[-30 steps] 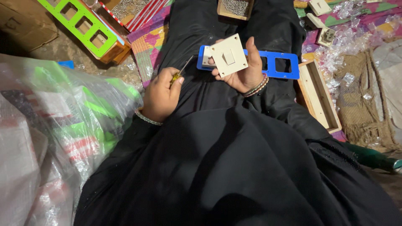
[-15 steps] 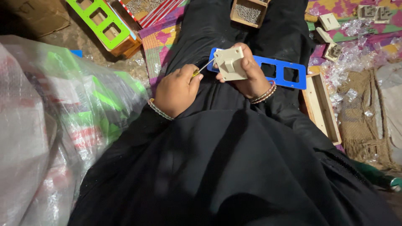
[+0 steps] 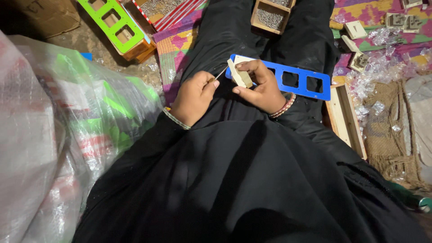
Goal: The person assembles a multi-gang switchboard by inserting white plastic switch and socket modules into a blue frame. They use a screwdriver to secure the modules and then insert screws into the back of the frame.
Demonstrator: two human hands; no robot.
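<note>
Head view: right hand is gripping a cream switch plate against the blue frame, whose long axis is running left–right, while left hand is closing on a screwdriver pointing rightward at it.

Dim, uneven light, deep shadow low in frame, slightly soft focus.

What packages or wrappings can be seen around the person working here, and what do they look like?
Clear plastic bag: left side, bulky, crinkled, green and red showing through.
Cardboard box: top left corner, brown, in shadow.
Small wooden box: top centre, open, holding small metal pieces.
Crumpled clear wrap: right side, strewn over the mat.
No screens or signs in view.
</note>
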